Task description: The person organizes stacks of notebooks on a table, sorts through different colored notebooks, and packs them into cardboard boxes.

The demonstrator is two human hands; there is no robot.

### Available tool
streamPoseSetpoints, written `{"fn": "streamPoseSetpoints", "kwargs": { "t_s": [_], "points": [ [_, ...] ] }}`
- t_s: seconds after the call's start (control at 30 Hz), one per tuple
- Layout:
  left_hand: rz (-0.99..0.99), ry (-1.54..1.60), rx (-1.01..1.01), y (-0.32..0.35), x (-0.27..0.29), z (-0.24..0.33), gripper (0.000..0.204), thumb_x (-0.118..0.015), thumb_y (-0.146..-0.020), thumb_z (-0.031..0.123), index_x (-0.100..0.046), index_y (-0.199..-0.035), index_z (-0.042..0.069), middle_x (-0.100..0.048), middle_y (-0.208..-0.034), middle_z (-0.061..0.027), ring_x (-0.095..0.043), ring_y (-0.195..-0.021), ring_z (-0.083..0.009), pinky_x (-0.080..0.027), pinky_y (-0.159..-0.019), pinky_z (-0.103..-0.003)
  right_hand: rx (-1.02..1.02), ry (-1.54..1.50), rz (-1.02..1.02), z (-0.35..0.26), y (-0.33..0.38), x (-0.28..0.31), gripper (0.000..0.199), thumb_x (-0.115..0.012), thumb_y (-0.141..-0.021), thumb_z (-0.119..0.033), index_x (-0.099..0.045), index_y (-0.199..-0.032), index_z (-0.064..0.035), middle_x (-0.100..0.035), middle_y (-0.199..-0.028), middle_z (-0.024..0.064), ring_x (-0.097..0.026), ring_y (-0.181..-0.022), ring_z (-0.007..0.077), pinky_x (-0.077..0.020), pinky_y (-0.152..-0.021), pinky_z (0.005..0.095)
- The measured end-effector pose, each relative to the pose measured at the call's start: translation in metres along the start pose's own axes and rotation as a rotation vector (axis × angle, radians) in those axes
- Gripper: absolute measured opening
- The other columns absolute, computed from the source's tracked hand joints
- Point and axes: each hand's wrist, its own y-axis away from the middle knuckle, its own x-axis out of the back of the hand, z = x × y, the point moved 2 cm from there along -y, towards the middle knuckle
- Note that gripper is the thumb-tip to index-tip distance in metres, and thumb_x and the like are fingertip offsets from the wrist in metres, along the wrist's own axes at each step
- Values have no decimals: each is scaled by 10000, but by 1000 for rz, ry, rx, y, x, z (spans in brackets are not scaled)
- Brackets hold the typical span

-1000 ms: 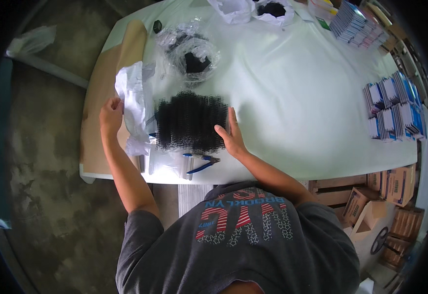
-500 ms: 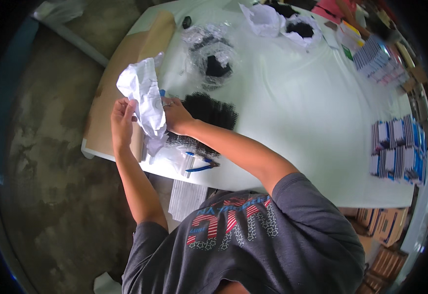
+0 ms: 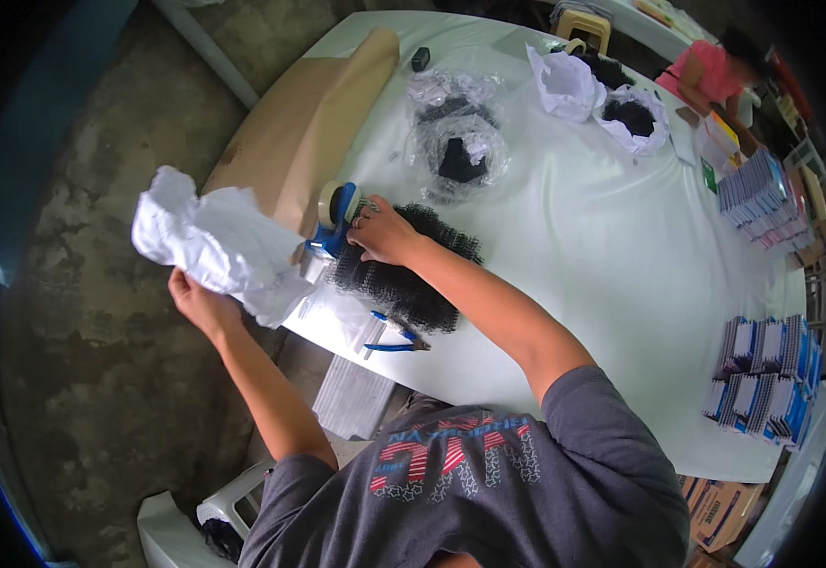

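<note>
My left hand (image 3: 207, 308) pinches the lower edge of a crumpled white plastic bag (image 3: 228, 237), which hangs out past the table's left edge. On the table lies a thick bundle of black spiral binding coils (image 3: 399, 284). Over its upper left end my right hand (image 3: 385, 232) is closed, fingers curled down onto the coils; the fingertips are partly hidden. Just left of that hand stands a blue tape dispenser (image 3: 337, 213) with a roll of tape. Blue-handled pliers (image 3: 399, 336) rest below the bundle, by the table's front edge.
Brown paper (image 3: 290, 133) covers the table's left side. Behind the coils are clear plastic wraps (image 3: 456, 142) with black contents. Farther right stand white bags (image 3: 632, 118) of black coils. Stacks of spiral notebooks (image 3: 763, 369) line the right edge. A person in pink (image 3: 706, 80) sits beyond.
The white bag has swung left and down with my left hand. My right hand has come off it and onto the coils, and the tape dispenser has come into sight.
</note>
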Motion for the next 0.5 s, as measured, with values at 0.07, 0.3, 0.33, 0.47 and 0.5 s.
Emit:
{"fn": "streamPoseSetpoints", "kwargs": {
  "t_s": [0.07, 0.3, 0.33, 0.47, 0.5],
  "points": [
    [-37, 105, -15, 7, -10, 32, 185, -489, -898, 69, -499, -1053, -31, -591, -973, -123, -609, -856, -201, -517, -722, -319, -80, -41, -80, 9, 3, 2, 314, -687, -747, -295, -616, -1026, -171, -614, -993, 42, -500, -1098, 227, -245, -1014, 461],
    [-546, -374, -559, 61, -46, 79, 345, -485, -898, 174, -451, -1188, -9, -577, -1030, -136, -602, -885, -226, -511, -735, -356, -467, -688, 772, 33, 33, 57, 489, -667, -768, -301, -538, -1176, -64, -592, -1101, 136, -514, -1087, 309, -330, -961, 422],
    [-624, -330, -453, 65, -66, 69, 351, -484, -899, 182, -446, -1193, -6, -573, -1037, -135, -598, -894, -226, -510, -739, -356, -598, -624, 904, 61, 48, 48, 501, -667, -765, -302, -534, -1178, -51, -592, -1092, 154, -516, -1078, 315, -356, -943, 422],
    [-733, -62, 56, 89, -161, 7, 374, -480, -906, 211, -429, -1216, 8, -558, -1065, -128, -584, -931, -226, -506, -755, -360, -1291, -426, 848, 168, 125, 25, 580, -651, -767, -329, -486, -1250, -53, -543, -1169, 185, -491, -1118, 304, -422, -882, 410],
    [-710, -1, 148, 94, -180, -3, 380, -479, -908, 218, -424, -1222, 11, -554, -1073, -127, -580, -940, -226, -505, -760, -360, -1297, -425, 866, 175, 129, 29, 580, -651, -767, -329, -486, -1250, -53, -543, -1169, 185, -491, -1118, 304, -422, -882, 410]
  ]
}}
